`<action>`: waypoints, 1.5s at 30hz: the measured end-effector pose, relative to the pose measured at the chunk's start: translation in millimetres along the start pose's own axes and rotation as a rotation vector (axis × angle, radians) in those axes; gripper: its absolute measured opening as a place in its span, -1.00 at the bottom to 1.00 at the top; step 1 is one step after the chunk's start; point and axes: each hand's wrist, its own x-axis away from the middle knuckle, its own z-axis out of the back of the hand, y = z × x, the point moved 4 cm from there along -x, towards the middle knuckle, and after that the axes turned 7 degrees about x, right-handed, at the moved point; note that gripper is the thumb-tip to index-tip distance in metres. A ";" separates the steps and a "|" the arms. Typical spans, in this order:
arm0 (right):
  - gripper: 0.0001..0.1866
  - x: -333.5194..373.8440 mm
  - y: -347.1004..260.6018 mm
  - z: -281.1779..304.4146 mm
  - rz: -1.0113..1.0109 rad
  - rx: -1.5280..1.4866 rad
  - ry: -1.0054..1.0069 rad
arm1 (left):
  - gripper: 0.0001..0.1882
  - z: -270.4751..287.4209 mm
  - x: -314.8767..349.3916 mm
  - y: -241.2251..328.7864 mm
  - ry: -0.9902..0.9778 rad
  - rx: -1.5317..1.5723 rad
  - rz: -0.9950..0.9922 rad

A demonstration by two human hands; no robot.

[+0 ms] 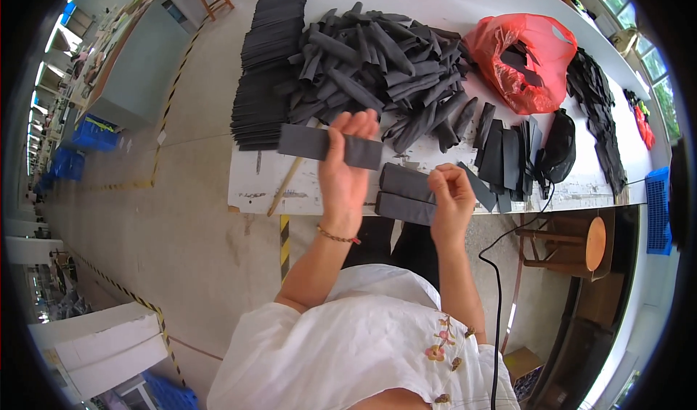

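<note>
A dark grey fabric strip (305, 143), flat, oblong and matt with straight long edges, lies crosswise over the upturned left hand (344, 185), just on the near side of the heap of curled dark fabric pieces (377, 61). The left grip is partly closed: the thumb presses the strip to the palm, the fingers extending beyond it. The right hand (453, 201) has its fingertips drawn together; whether that grip holds anything cannot be told. Beside it, nearer than the heap, lie two folded fabric panels (404, 196).

The white bench (250, 181) is scuffed and dark-marked along its near edge. Left of the heap stands a long row of stacked strips (270, 68); right of it sits a red plastic bag (555, 54). Nearer than the heap, a wooden stick (287, 183) crosses the bench edge. Beyond the heap's left extends a pale floor (218, 228) with black-and-yellow tape (284, 246); to its right and nearer stands a wooden stool (596, 243).
</note>
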 end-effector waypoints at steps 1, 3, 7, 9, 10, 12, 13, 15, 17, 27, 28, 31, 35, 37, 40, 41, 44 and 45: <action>-0.87 -5.2 -0.9 6.8 -0.033 -0.022 -0.065 | -0.64 -4.1 -2.5 5.7 -0.051 -0.092 -0.009; -0.77 -3.1 -14.0 -8.9 -0.116 -0.066 -0.143 | -0.66 -12.3 1.9 -3.3 -0.120 -0.098 0.074; -0.74 -8.0 -18.6 -50.6 -0.320 -0.092 -0.332 | -0.67 -15.4 15.3 -16.2 -0.172 -0.130 0.169; -0.77 -5.5 -14.3 -47.0 -0.280 -0.177 -0.289 | -0.67 -7.5 15.3 -17.5 -0.142 -0.107 0.213; -0.79 -4.2 -14.4 -45.5 -0.241 -0.258 -0.252 | -0.67 -6.2 14.7 -18.2 -0.144 -0.107 0.211; -0.86 1.8 -19.3 -38.8 -0.021 -0.050 -0.163 | -0.59 -2.4 17.4 -23.8 -0.076 -0.090 0.278; -0.92 5.3 -25.4 -33.5 0.196 0.159 -0.071 | -0.59 -2.3 19.7 -23.1 -0.071 -0.089 0.279; -0.87 -1.0 -33.4 -19.1 0.457 0.288 -0.017 | -0.50 6.0 21.5 -15.5 0.168 -0.083 0.205; -0.72 6.1 -59.2 -17.5 0.965 0.569 -0.076 | -0.48 31.5 29.7 -9.4 0.293 -0.153 0.239; -0.63 8.0 -7.4 26.2 0.340 0.274 -0.055 | -0.85 48.2 40.6 -7.8 0.261 -0.483 0.260; -0.67 7.1 6.2 28.6 0.094 0.199 -0.081 | -0.85 47.2 43.1 -9.8 0.262 -0.482 0.272; -0.80 11.8 25.8 35.1 -0.166 0.073 -0.048 | -0.78 40.5 50.1 -17.0 0.241 -0.411 0.361; -0.89 23.2 26.3 54.5 -0.201 0.087 -0.035 | -0.74 69.9 64.3 -15.7 0.230 -0.515 0.384; -0.90 30.6 28.3 65.2 -0.245 0.283 0.016 | -0.73 87.1 76.1 -17.2 0.219 -0.833 0.457; -0.90 38.7 43.0 75.6 -0.233 0.403 0.027 | -0.71 93.3 93.8 -22.4 0.233 -0.825 0.462; -0.90 40.3 46.5 77.8 -0.239 0.404 0.024 | -0.72 92.9 97.2 -22.3 0.232 -0.800 0.437; -0.90 35.9 51.7 78.4 -0.240 0.435 0.020 | -0.73 97.3 97.3 -22.6 0.270 -0.763 0.451; -0.89 34.7 54.0 77.7 -0.246 0.443 0.020 | -0.73 98.1 97.8 -22.4 0.274 -0.766 0.451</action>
